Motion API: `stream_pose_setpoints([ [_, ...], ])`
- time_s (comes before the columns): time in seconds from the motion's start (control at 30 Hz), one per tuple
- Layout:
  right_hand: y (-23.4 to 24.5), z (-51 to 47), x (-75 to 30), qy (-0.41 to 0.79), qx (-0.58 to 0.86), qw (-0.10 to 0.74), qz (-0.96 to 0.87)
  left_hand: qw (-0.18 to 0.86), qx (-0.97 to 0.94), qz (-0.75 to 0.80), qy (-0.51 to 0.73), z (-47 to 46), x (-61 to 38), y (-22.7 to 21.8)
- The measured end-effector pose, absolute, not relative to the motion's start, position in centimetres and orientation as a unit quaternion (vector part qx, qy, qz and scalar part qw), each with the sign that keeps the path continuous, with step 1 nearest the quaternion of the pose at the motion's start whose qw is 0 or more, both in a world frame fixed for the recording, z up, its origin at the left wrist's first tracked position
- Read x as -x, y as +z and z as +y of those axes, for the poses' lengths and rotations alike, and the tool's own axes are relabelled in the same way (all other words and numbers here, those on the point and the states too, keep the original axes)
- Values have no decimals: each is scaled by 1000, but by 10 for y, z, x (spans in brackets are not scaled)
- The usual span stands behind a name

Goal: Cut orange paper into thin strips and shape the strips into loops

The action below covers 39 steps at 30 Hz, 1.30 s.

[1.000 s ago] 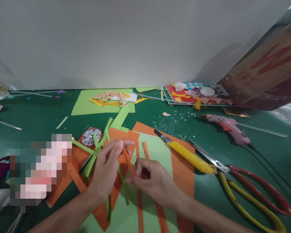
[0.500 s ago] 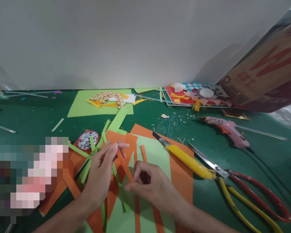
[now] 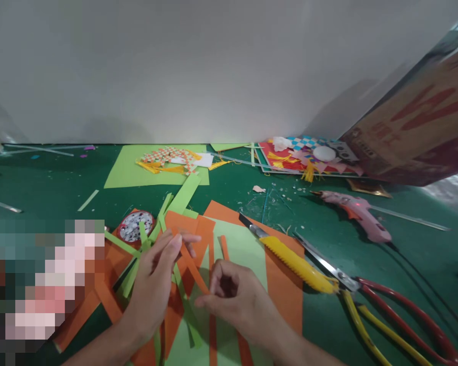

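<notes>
My left hand [image 3: 154, 284] and my right hand [image 3: 234, 300] meet over a heap of paper strips near the table's front edge. Between them runs a thin orange paper strip [image 3: 193, 269]. The left fingertips pinch its upper end and the curled right fingers pinch its lower end. Under the hands lie green strips [image 3: 137, 259], orange paper pieces [image 3: 191, 229] and a light green sheet [image 3: 240, 249].
A yellow utility knife [image 3: 290, 256] and red-and-yellow scissors [image 3: 389, 310] lie to the right. A pink glue gun [image 3: 356, 213] sits further back. A round box of googly eyes [image 3: 135, 226] is on the left. Woven paper crafts [image 3: 170, 157] and a cardboard box [image 3: 416, 132] stand near the wall.
Both hands have slid slightly toward me and left with the orange strip still held; the view has tilted a little downward.
</notes>
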State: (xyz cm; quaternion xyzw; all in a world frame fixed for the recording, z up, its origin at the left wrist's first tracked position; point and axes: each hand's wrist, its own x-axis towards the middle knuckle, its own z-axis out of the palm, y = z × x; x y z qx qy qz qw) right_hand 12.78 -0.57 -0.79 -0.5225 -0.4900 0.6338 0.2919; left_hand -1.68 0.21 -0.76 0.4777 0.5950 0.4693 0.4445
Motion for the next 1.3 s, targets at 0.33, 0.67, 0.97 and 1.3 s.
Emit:
stream_pose_setpoints([
  [0.33, -8, -10, -126, 624, 532, 300, -487, 434, -490, 585, 478, 0, 16, -4],
  [0.67, -5, -8, -128, 664, 512, 287, -464, 464, -472, 539, 521, 5, 18, -11],
  [0.97, -6, -7, -132, 690, 485, 275, -462, 483, -462, 531, 521, 3, 18, -9],
  [1.3, -4, -3, -146, 644, 455, 339, -513, 447, -506, 535, 507, 4, 16, -5],
])
